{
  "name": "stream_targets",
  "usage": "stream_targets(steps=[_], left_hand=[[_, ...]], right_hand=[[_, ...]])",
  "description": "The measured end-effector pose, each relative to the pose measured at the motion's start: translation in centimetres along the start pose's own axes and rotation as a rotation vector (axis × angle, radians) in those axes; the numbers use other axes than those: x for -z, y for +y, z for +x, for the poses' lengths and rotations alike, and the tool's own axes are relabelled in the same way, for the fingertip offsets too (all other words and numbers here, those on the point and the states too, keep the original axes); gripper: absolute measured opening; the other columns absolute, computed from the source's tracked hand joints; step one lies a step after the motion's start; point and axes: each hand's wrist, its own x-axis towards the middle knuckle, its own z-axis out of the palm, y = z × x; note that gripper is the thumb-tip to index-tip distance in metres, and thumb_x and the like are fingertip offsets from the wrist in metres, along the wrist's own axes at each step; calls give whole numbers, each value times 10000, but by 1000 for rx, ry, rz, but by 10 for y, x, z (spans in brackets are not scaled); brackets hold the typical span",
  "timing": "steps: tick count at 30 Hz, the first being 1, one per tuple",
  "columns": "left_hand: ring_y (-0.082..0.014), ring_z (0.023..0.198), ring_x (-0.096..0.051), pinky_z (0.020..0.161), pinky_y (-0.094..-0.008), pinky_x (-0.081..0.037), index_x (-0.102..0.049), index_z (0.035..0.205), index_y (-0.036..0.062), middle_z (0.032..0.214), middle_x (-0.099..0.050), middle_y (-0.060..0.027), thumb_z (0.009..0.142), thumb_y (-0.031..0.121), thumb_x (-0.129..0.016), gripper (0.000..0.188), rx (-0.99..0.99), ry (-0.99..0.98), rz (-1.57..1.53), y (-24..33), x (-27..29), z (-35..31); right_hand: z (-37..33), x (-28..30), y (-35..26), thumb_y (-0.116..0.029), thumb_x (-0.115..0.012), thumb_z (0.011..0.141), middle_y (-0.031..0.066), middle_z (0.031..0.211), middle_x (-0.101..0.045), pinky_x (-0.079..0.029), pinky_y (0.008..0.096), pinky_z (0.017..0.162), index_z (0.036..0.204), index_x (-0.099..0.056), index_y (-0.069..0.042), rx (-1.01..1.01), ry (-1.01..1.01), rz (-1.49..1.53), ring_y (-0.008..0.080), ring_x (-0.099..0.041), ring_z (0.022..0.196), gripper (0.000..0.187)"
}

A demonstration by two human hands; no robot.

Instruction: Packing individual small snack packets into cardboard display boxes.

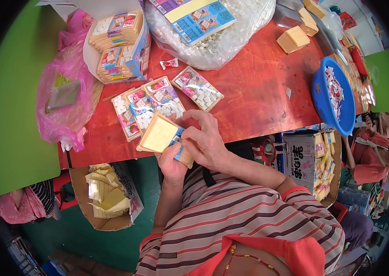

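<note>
Over the table's near edge my left hand grips a small shallow tray pack from below, its plain pale-yellow face turned up. My right hand is closed with thumb and fingers pinched at a blue label lying across the pack's side; the fingertips partly cover it. Just beyond my hands lie several filled packs with white cubes and red-and-white sachets under clear film. Another such pack sits slightly apart to the right. A single small sachet rests behind them.
A display box of stacked packs stands far left beside a pink plastic bag. Label sheets lie on a clear bag of white cubes. Yellow trays and a blue basin of sachets are right. Cartons stand below.
</note>
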Motion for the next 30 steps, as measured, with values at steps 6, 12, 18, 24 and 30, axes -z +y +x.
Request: stream_targets(steps=[6,12,18,24,30], left_hand=[[-208,1021,-626,915,-334,-494,-556,1220,-48,1136,-633,-136,801,-16,-524,422,-73,58,83,-4,6,-1],[-189,985,-637,887,-316,-498,-580,1169,-61,1094,-650,-125,793,-30,-540,379,-108,132,149,-5,8,3],[-189,961,-640,872,-315,-500,-582,1162,-59,1070,-651,-118,781,-15,-555,384,-83,160,123,-4,8,7],[-184,951,-640,861,-311,-501,-582,1167,-56,1067,-651,-111,786,-5,-565,385,-75,143,114,-6,11,2],[-178,1014,-619,899,-310,-481,-555,1211,-54,1136,-632,-105,822,2,-564,394,-12,134,120,-9,6,-7]], right_hand=[[-9,-5,8,-34,-694,762,127,1102,-553,-382,384,884,881,-583,-80,-45,-33,68,288,-528,1032,169],[-14,-11,12,-27,-712,757,143,1053,-565,-430,368,837,1003,-547,-50,-43,30,95,300,-553,961,297],[-7,-3,10,-90,-703,805,152,1039,-568,-460,358,836,1167,-528,-16,-331,-83,322,288,-567,964,409],[-1,-1,12,-127,-683,848,87,969,-608,-475,289,815,1120,-569,7,-576,-258,568,137,-582,924,323],[-13,7,12,-68,-682,840,52,922,-621,-465,255,787,1024,-598,19,-629,-213,668,88,-572,878,219]])
